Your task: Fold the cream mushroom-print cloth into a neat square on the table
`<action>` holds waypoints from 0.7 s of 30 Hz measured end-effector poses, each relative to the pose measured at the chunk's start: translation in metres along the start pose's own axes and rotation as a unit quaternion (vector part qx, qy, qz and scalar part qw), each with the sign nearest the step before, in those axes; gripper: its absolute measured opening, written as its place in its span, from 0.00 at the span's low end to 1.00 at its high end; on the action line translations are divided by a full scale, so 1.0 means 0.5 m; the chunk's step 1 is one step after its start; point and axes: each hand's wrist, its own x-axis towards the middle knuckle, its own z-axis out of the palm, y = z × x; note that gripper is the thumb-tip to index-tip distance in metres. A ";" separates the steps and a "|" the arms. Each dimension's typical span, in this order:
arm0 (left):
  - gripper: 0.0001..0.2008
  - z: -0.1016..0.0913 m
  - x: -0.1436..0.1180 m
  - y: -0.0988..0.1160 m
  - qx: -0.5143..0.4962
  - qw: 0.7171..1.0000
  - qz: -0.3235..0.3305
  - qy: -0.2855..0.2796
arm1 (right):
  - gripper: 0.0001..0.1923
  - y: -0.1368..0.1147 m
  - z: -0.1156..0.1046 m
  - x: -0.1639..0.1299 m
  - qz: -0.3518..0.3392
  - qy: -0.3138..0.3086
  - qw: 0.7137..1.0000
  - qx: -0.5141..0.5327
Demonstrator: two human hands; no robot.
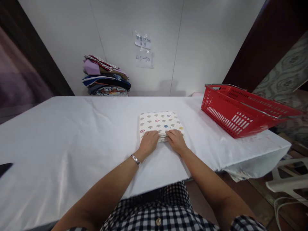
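Observation:
A folded white cloth (pixel 160 121) printed with grey mushrooms and a few red, blue and yellow motifs lies flat on the white-covered table (pixel 96 144). At its near edge, my left hand (pixel 149 141) has its fingers curled over the left part of the fold. My right hand (pixel 176 140) grips the same edge a little to the right, with a small gap between the hands. Folded layers show in that gap. Both thumbs are mostly hidden. A silver bracelet (pixel 136 159) circles my left wrist.
A red plastic basket (pixel 223 112) with metal handles stands at the table's right end. Behind the table's far edge, a stack of folded clothes (pixel 107 78) rests against the wall. Paper labels (pixel 144 59) hang on the wall. A dark object (pixel 4 168) lies at the left edge.

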 end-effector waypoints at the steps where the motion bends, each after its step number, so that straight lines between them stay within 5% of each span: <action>1: 0.09 0.000 0.000 0.000 -0.003 1.000 -0.002 0.000 | 0.15 0.000 0.002 0.002 0.002 -0.001 1.000 -0.007; 7: 0.07 -0.009 0.002 0.010 -0.022 0.999 -0.035 -0.034 | 0.13 0.002 0.009 0.005 0.007 -0.002 0.999 -0.032; 12: 0.15 -0.025 0.002 0.007 0.012 0.997 -0.066 -0.024 | 0.12 0.005 0.011 0.004 -0.001 0.010 0.999 -0.033; 21: 0.09 -0.040 -0.001 -0.005 0.007 0.998 -0.050 -0.030 | 0.13 -0.011 0.000 0.009 -0.014 -0.008 0.999 -0.038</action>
